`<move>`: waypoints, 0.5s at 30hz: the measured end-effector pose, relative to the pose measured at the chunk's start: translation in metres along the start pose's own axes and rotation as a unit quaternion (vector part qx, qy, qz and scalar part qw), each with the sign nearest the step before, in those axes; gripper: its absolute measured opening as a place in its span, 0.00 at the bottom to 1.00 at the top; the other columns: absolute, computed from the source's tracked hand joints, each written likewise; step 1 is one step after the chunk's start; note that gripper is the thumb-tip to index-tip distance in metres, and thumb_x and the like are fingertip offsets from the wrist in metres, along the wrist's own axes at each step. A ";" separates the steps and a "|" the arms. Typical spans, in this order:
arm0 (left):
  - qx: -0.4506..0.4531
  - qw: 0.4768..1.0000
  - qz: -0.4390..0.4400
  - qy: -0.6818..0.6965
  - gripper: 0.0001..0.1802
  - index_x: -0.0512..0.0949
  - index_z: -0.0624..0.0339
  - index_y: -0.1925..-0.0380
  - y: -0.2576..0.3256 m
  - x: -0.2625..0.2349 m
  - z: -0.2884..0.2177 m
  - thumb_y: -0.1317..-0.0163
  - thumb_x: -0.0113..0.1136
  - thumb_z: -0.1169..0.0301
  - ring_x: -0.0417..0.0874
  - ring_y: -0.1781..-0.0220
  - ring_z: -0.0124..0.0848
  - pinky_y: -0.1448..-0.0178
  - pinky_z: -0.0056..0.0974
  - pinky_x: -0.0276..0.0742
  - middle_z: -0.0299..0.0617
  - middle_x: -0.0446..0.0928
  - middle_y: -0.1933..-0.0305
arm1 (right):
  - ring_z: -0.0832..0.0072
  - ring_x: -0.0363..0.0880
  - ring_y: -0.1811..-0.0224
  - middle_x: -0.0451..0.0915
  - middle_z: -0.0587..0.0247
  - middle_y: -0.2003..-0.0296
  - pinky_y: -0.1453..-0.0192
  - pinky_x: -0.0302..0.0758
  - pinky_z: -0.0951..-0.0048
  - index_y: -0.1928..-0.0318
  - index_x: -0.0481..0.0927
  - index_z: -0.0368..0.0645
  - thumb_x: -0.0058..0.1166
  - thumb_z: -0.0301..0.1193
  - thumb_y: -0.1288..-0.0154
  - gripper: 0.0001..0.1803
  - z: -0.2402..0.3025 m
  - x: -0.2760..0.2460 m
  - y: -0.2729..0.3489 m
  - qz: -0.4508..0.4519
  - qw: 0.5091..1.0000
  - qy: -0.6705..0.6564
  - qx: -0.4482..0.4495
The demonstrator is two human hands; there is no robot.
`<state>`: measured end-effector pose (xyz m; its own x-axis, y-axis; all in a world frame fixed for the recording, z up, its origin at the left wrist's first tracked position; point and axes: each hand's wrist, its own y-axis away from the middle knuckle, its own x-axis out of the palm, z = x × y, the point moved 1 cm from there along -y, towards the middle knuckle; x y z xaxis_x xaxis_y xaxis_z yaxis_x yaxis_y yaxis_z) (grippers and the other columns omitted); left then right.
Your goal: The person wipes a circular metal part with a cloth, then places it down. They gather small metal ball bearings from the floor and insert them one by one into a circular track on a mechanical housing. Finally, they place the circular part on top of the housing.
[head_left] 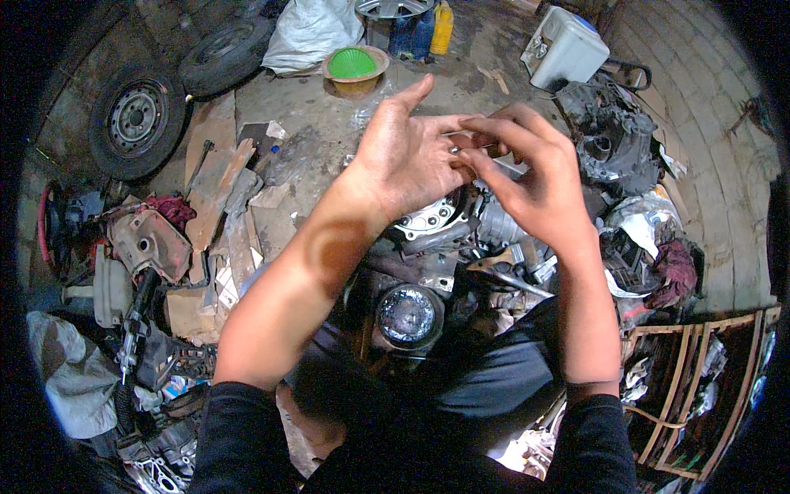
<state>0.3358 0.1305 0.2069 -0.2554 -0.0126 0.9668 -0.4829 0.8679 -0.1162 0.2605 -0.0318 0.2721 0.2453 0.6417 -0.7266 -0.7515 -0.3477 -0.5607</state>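
Observation:
My left hand is raised with its palm up and its thumb spread away from the fingers. A small shiny piece, too small to name, shows at the base of its fingers. My right hand reaches over the left fingertips, thumb and fingers drawn together in a pinch. What it grips, if anything, is too small to make out. Below both hands lies a silver metal housing with round holes, partly hidden by the left wrist. A paintbrush lies beside it. Closer to me stands a round container with a shiny dark surface.
Two wheels lean at the far left. A green bowl in a basin, a white sack and a yellow bottle stand at the back. A white jerrycan and dark engine parts are at right, above a wooden rack.

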 end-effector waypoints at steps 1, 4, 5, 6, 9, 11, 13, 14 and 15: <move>0.010 1.000 -0.008 -0.022 0.46 0.63 0.79 0.38 -0.003 0.007 0.005 0.30 0.41 0.39 0.77 0.45 0.46 0.36 0.47 0.71 0.59 0.75 0.44 | 0.55 0.82 0.64 0.80 0.51 0.64 0.56 0.78 0.61 0.58 0.84 0.37 0.65 0.26 0.42 0.11 -0.006 0.004 0.002 0.005 1.000 0.011 -0.013; -0.001 0.999 0.040 -0.009 0.50 0.59 0.73 0.33 -0.003 0.016 0.006 0.32 0.39 0.32 0.76 0.44 0.45 0.34 0.47 0.68 0.58 0.74 0.42 | 0.53 0.81 0.62 0.80 0.51 0.64 0.56 0.79 0.59 0.59 0.84 0.38 0.66 0.26 0.42 0.10 -0.009 0.009 0.005 -0.006 1.000 0.007 -0.024; -0.006 0.998 0.068 0.000 0.50 0.58 0.70 0.32 -0.002 0.013 0.003 0.33 0.39 0.31 0.76 0.43 0.45 0.33 0.47 0.67 0.59 0.73 0.42 | 0.53 0.81 0.62 0.80 0.51 0.64 0.56 0.79 0.59 0.59 0.85 0.38 0.66 0.26 0.42 0.10 -0.008 0.008 0.006 -0.010 1.000 0.008 -0.013; -0.011 0.995 0.096 0.009 0.50 0.58 0.67 0.32 -0.002 0.012 0.002 0.33 0.38 0.30 0.76 0.43 0.45 0.33 0.47 0.66 0.59 0.73 0.42 | 0.53 0.81 0.61 0.79 0.51 0.65 0.56 0.79 0.58 0.60 0.85 0.39 0.66 0.26 0.43 0.10 -0.007 0.009 0.006 -0.014 1.000 0.008 -0.002; 0.043 0.998 -0.035 -0.031 0.47 0.71 0.68 0.41 -0.003 0.027 0.007 0.34 0.41 0.31 0.79 0.47 0.49 0.35 0.50 0.69 0.61 0.79 0.49 | 0.50 0.80 0.61 0.79 0.50 0.65 0.55 0.79 0.55 0.61 0.84 0.39 0.64 0.27 0.41 0.08 -0.011 0.007 0.008 -0.031 0.998 0.050 -0.026; 0.018 0.999 0.032 -0.015 0.46 0.72 0.66 0.41 -0.001 0.022 0.003 0.34 0.41 0.31 0.79 0.46 0.50 0.34 0.51 0.68 0.61 0.79 0.48 | 0.47 0.80 0.60 0.79 0.48 0.65 0.55 0.78 0.53 0.61 0.83 0.38 0.62 0.29 0.39 0.09 -0.008 0.009 0.007 -0.012 0.997 0.077 -0.010; 0.000 0.998 0.065 -0.005 0.46 0.72 0.65 0.41 -0.001 0.017 0.001 0.35 0.41 0.30 0.78 0.45 0.50 0.33 0.51 0.66 0.61 0.79 0.48 | 0.45 0.80 0.60 0.79 0.46 0.64 0.55 0.78 0.51 0.61 0.81 0.37 0.61 0.30 0.38 0.09 -0.007 0.010 0.006 0.007 0.996 0.087 0.008; -0.005 0.998 0.065 -0.003 0.46 0.72 0.65 0.41 -0.002 0.016 0.001 0.35 0.41 0.30 0.78 0.44 0.50 0.33 0.51 0.66 0.60 0.79 0.47 | 0.44 0.79 0.59 0.79 0.45 0.63 0.54 0.78 0.50 0.60 0.79 0.36 0.60 0.30 0.37 0.10 -0.008 0.010 0.006 0.017 0.996 0.084 0.018; -0.010 0.998 0.064 -0.002 0.46 0.72 0.64 0.40 -0.003 0.016 0.002 0.35 0.41 0.30 0.78 0.44 0.50 0.32 0.51 0.66 0.60 0.79 0.46 | 0.43 0.79 0.59 0.79 0.43 0.63 0.54 0.78 0.50 0.60 0.78 0.36 0.60 0.31 0.37 0.11 -0.008 0.010 0.007 0.027 0.996 0.080 0.028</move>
<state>0.3319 0.1269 0.2224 -0.3167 0.0978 0.9435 -0.4287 0.8725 -0.2344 0.2626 -0.0328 0.2582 0.2949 0.5038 -0.8119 -0.7984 -0.3369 -0.4991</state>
